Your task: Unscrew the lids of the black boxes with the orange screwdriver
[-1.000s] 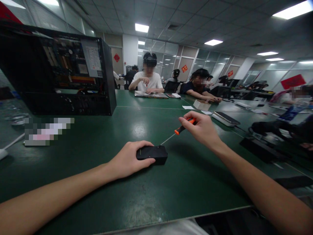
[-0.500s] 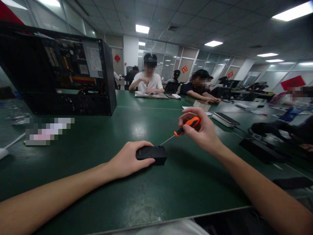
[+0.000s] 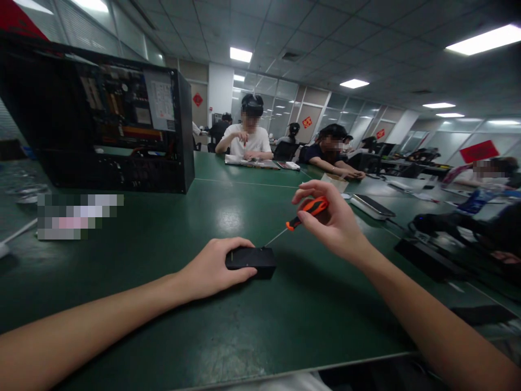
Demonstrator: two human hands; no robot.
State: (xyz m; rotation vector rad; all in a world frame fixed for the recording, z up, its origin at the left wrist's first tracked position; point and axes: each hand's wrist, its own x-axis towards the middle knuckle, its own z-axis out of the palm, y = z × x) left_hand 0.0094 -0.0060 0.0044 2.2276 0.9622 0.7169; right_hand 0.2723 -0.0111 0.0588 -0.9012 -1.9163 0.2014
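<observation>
A small black rectangular box (image 3: 260, 263) lies on the green tabletop (image 3: 163, 326). My left hand (image 3: 217, 266) is closed around its left end, thumb on the near side and fingers over the far side. In my right hand (image 3: 331, 214) is an orange and black screwdriver (image 3: 307, 212), its handle gripped by thumb and fingers. The thin metal shaft slants down to the left, and its tip meets the box's top near the far edge. Whether a screw sits under the tip is too small to tell.
An open black computer case (image 3: 181, 130) stands at the left, with a pixelated item (image 3: 77, 217) in front of it. At right are a white-and-black device (image 3: 372, 207) and a long black box (image 3: 427, 258). Across the table, a person in a white shirt (image 3: 246, 138) works.
My right hand and the screwdriver have shifted slightly left and down, the tip staying at the box. The camera view has tilted a little. My left hand keeps its grip.
</observation>
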